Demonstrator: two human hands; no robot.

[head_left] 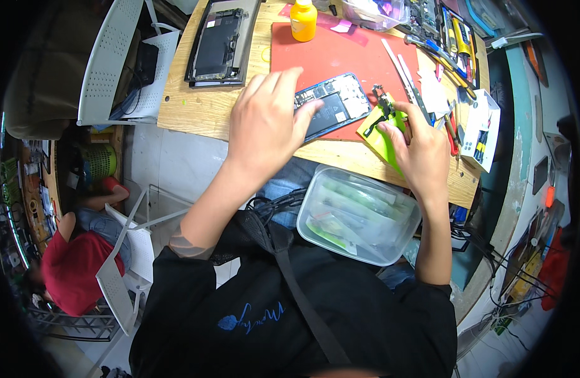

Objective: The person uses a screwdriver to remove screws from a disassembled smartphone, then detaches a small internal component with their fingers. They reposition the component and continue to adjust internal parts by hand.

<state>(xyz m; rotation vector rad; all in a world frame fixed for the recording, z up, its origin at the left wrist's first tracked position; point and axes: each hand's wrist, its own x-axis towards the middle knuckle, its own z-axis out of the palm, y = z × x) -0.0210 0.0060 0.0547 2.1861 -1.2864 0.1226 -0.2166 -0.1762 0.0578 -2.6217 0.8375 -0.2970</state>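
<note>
An opened smartphone (352, 94) lies on the red mat (340, 53), its black battery and circuit boards exposed. My left hand (268, 116) is over the phone's left end, fingers apart, its thumb across the phone; I cannot tell if it touches. To the right, my right hand (422, 142) pinches a small black phone part with a flex cable (381, 107) between thumb and index finger. Beneath that part is a yellow-green pouch (383, 143) near the table's front edge. The right hand's other fingers are partly hidden.
A larger opened device (221, 44) lies at the back left of the wooden table (176, 107). An orange bottle (303, 22) stands behind the phone. Tweezers (411, 82), screwdrivers and a white box (482, 129) lie right. A plastic tub of bags (359, 214) is before me. Another person (82, 271) sits left.
</note>
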